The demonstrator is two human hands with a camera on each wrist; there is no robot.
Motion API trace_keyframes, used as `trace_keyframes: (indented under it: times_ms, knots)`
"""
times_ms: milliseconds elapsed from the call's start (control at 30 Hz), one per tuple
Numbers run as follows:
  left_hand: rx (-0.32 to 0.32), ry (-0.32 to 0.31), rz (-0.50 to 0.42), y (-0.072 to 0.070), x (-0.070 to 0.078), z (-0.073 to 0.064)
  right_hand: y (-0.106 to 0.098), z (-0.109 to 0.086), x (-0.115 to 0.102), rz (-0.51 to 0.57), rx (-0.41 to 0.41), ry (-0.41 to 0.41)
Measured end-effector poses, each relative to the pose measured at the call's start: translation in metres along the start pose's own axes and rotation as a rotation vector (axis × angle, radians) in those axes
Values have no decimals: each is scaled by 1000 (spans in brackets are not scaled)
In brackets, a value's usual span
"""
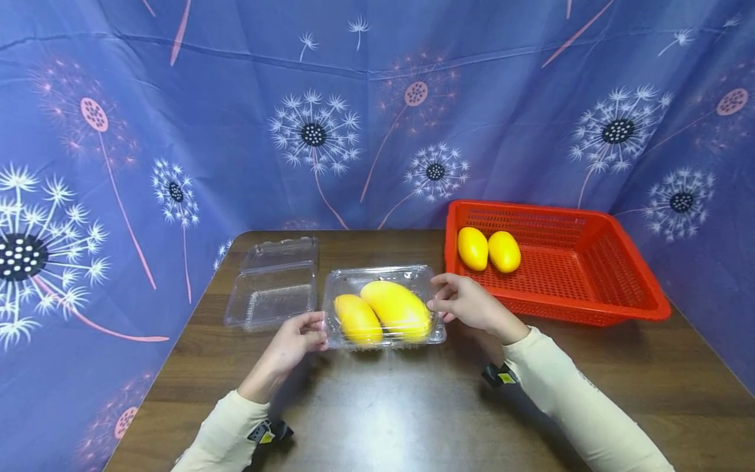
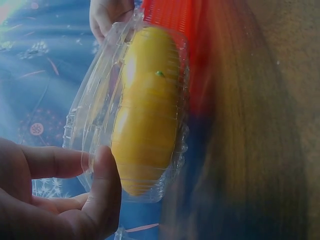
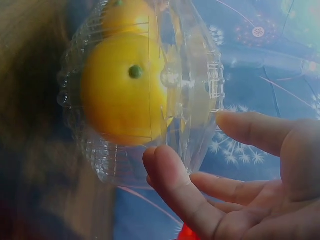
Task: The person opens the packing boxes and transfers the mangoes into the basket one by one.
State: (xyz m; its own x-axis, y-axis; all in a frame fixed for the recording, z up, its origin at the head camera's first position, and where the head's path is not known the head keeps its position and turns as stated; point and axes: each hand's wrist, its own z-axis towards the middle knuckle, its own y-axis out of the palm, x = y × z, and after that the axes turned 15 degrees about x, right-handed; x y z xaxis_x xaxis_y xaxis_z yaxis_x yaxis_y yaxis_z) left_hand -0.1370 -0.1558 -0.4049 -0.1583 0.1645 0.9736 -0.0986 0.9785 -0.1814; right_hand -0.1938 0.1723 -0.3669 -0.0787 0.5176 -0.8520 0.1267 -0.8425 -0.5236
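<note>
A clear plastic clamshell container point(image 1: 433, 331) with its lid folded over holds two yellow mangoes point(image 1: 396, 311) lying side by side. At its left end my left hand point(image 1: 297, 341) pinches the edge between thumb and fingers; the left wrist view shows the thumb point(image 2: 105, 172) on the near face. My right hand point(image 1: 472, 303) grips the opposite end, its thumb point(image 3: 172, 170) and fingers at the rim where lid and base meet. Through the clear wall a mango point(image 3: 122, 92) with a green stem spot shows in the right wrist view.
A second clear container point(image 1: 274, 295) lies unfolded on the brown wooden table point(image 1: 377, 406), left of the held one. To the right stands a red perforated basket point(image 1: 590, 269) with two mangoes point(image 1: 488, 250) at its left side. A blue dandelion-print cloth point(image 1: 377, 118) hangs behind.
</note>
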Motion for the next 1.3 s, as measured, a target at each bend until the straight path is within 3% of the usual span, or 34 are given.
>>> trace_keyframes:
  times_ms: [367,733,1300]
  knots:
    - [45,-21,13,1,-7,-2,15,-9,7,-122,56,-121]
    - [53,-50,7,2,-14,1,21,-7,17,-110,55,-99]
    - [39,-72,12,0,-13,2,21,-9,24,-107,68,-126]
